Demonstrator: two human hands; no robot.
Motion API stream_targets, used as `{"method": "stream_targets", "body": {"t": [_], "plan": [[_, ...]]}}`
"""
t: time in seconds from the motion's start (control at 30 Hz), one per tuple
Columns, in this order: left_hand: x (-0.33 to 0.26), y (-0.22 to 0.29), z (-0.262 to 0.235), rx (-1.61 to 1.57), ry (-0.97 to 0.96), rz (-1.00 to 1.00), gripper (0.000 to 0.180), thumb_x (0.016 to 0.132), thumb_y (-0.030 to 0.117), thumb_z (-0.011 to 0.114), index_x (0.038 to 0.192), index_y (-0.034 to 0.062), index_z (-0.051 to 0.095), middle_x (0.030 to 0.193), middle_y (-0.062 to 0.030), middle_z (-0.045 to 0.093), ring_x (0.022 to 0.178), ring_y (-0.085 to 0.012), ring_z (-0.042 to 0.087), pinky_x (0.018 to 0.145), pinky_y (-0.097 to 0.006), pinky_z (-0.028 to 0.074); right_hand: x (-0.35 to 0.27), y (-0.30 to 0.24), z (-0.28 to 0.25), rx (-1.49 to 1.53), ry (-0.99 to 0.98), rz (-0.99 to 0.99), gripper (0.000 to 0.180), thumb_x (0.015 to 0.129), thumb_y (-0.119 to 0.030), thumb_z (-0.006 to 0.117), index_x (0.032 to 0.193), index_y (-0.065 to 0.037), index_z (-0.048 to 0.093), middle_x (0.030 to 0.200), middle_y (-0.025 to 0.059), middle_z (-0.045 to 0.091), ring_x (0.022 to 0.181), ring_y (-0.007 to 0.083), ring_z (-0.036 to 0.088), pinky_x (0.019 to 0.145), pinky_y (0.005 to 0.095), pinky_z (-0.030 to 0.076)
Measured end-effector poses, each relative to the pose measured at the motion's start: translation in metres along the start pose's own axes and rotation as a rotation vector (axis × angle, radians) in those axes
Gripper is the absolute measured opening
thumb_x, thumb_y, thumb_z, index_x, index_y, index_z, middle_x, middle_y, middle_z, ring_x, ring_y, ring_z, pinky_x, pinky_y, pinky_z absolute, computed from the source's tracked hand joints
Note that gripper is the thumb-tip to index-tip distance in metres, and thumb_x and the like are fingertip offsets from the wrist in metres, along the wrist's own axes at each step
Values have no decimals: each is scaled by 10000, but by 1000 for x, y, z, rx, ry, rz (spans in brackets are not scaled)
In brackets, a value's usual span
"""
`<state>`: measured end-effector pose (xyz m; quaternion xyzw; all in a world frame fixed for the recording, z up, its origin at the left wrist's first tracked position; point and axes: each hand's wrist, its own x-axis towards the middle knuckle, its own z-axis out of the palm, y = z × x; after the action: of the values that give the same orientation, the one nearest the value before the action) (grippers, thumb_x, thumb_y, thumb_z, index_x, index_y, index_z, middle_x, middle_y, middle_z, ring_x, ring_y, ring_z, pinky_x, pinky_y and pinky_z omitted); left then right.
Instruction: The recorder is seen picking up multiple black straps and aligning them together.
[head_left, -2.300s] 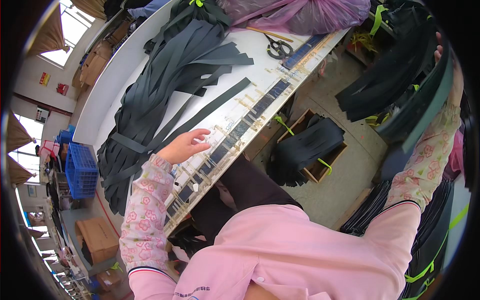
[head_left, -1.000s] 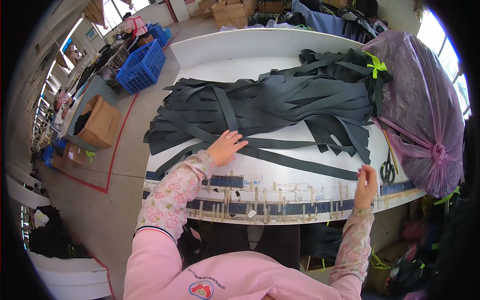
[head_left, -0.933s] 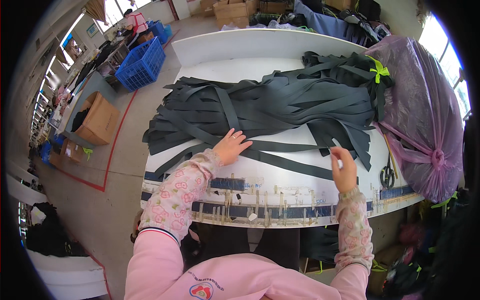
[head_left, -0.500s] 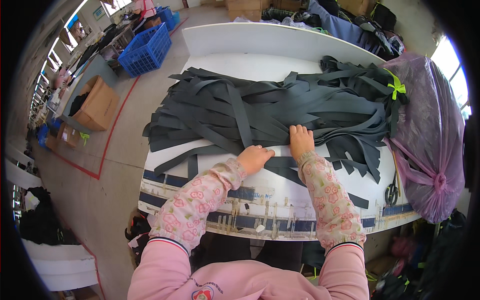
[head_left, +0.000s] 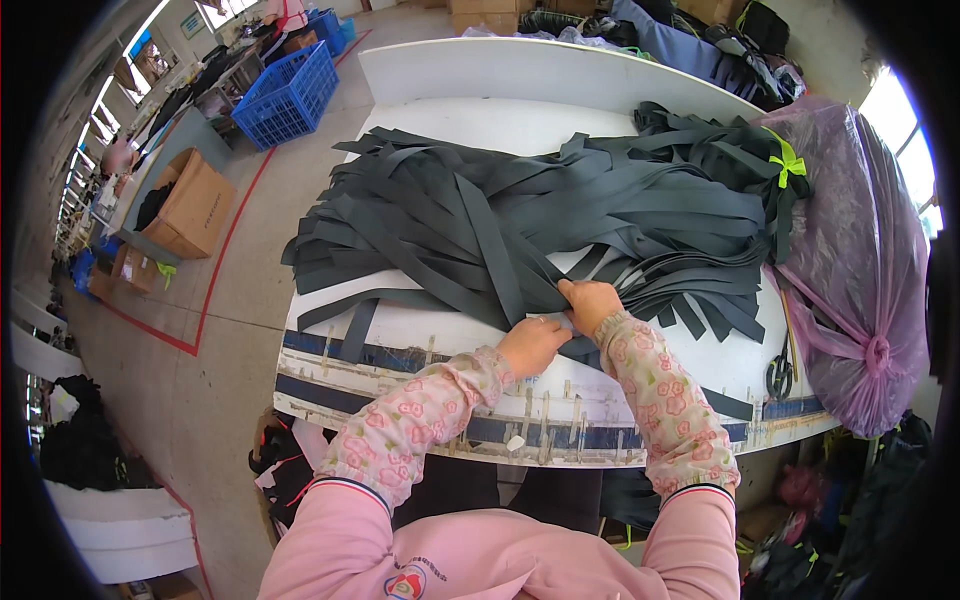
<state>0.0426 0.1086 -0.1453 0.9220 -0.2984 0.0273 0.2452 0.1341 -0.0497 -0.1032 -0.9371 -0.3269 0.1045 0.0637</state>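
A large pile of dark grey fabric strips (head_left: 620, 205) lies across the white table. At its front edge my right hand (head_left: 592, 303) is closed, gripping strips with fingers curled over them. Just left of it and nearer me, my left hand (head_left: 535, 345) is also closed, its fingertips pinching a dark strip and almost touching the right hand. Some strips hang loose from the pile toward the table's front. A bright yellow-green tie (head_left: 788, 158) is knotted round the bundle's far right end.
Black-handled scissors (head_left: 780, 376) lie at the right of the white table (head_left: 475, 115), beside a knotted purple plastic bag (head_left: 865, 250). A raised white board (head_left: 540, 65) edges the table's back. On the floor to the left are a blue crate (head_left: 290, 95) and a cardboard box (head_left: 198, 205).
My right hand has come nearer me and slightly left, drawing strips along. My left hand has moved right and a little nearer, so the two hands are now together.
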Motion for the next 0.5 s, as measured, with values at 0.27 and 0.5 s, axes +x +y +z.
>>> {"method": "stream_targets", "body": {"t": [0.27, 0.5], "plan": [[-19, 3, 17, 45, 156, 36, 183, 793, 66, 681, 973, 94, 657, 920, -84, 591, 949, -295, 586, 841, -428, 476, -12, -2, 1, -106, 218, -261, 493, 709, -133, 804, 1169, -93, 631, 1490, 191, 429, 1405, 339, 398, 1165, 464, 329], [-23, 14, 11, -8, 172, 19, 241, 803, 103, 710, 1040, 94, 666, 946, -82, 606, 974, -300, 583, 885, -433, 457, 10, 8, -1, 67, -26, -161, 337, 770, -111, 751, 1058, -51, 587, 1010, 209, 705, 1044, 366, 671, 1062, 450, 447]]}}
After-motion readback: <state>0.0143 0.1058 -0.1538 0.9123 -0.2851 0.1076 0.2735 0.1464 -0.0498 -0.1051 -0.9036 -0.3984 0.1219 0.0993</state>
